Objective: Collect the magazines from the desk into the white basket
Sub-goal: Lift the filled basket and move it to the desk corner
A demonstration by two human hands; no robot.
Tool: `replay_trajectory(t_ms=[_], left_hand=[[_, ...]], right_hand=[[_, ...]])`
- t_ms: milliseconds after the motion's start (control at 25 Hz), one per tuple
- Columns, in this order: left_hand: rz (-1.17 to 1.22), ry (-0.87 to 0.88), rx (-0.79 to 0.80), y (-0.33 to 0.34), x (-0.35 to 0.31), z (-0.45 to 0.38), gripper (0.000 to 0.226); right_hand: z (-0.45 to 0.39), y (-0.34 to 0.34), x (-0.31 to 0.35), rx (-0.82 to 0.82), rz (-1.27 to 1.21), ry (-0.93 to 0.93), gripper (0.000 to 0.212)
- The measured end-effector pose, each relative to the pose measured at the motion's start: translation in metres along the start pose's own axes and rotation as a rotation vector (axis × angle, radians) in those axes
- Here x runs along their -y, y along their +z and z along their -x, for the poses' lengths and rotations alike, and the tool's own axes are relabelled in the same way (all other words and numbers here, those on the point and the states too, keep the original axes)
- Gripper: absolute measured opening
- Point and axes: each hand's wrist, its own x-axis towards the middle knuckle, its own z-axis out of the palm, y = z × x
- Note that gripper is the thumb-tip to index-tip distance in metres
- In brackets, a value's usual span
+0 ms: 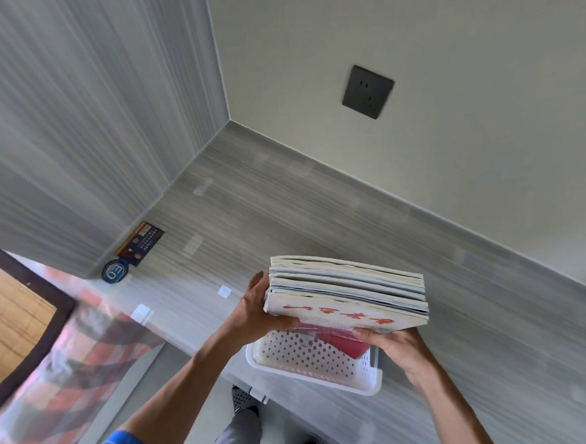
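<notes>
Two hands, left (258,314) and right (397,345), grip one magazine stack (347,290) above one white basket (313,363).

Count on inspection: one stack of magazines (347,290), individual copies too tightly packed to count reliably, possibly around eight. One white basket (314,362). One red item (344,343) inside it. Two hands: left hand (262,311), right hand (397,345). One desk (420,250). One wall socket (367,92). One dark printed card (141,243). One round blue badge (115,271).
</notes>
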Motion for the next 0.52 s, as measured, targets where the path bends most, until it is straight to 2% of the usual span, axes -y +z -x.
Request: replay_trajectory(t_ms=[80,160,320,400,440,520], left_hand=[[0.051,-0.048,0.007,0.004,0.000,0.001,0.074],[0.046,-0.024,-0.039,0.009,-0.006,0.005,0.075],[0.191,-0.001,-0.122,0.019,-0.012,0.026,0.082],[0.116,-0.024,-0.142,0.022,-0.011,0.030,0.085],[0.050,-0.088,-0.180,0.021,-0.006,0.032,0.089],[0.045,-0.402,-0.266,0.018,0.005,0.042,0.090]], right_hand=[[-0.003,0.000,0.000,0.000,-0.006,0.017,0.043],[-0.006,0.001,-0.002,0.004,-0.010,0.015,0.048],[-0.008,-0.002,-0.001,0.025,-0.023,-0.021,0.045],[-0.010,-0.004,-0.003,0.031,0.007,-0.046,0.044],[-0.010,-0.005,-0.004,0.035,0.023,-0.045,0.042],[-0.008,-0.009,-0.004,0.066,0.056,-0.042,0.035]])
